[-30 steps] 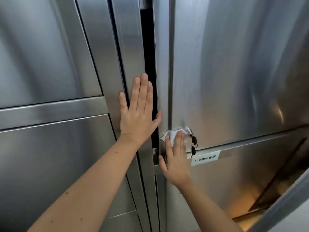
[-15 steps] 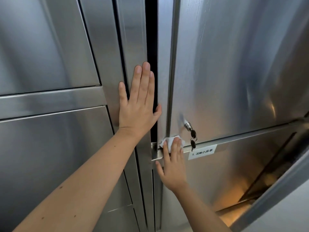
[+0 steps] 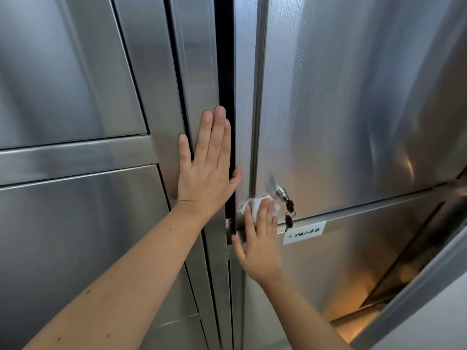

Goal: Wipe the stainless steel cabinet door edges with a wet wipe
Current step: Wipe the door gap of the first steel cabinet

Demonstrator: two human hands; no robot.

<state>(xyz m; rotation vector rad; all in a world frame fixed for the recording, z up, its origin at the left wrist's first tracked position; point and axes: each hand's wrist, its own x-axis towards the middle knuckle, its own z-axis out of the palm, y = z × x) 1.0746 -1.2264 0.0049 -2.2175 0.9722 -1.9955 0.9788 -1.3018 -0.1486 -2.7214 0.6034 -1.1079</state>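
Observation:
A tall stainless steel cabinet door (image 3: 353,109) fills the right half of the head view, its left edge strip (image 3: 243,97) beside a dark vertical gap. My right hand (image 3: 260,238) presses a crumpled white wet wipe (image 3: 257,205) flat against the lower left corner of that door, just left of the lock. My left hand (image 3: 207,162) lies flat with fingers together on the steel upright (image 3: 197,72) left of the gap, thumb reaching across the gap.
A lock cylinder (image 3: 281,192) with two dangling keys (image 3: 289,213) sits right of the wipe. A white label (image 3: 304,233) is stuck on the rail below. A lower door (image 3: 417,286) hangs open at bottom right. Steel panels (image 3: 63,72) cover the left.
The wipe and my right hand slid down to the door's bottom rail, then back up a little toward the lock. My left hand stays flat on the upright.

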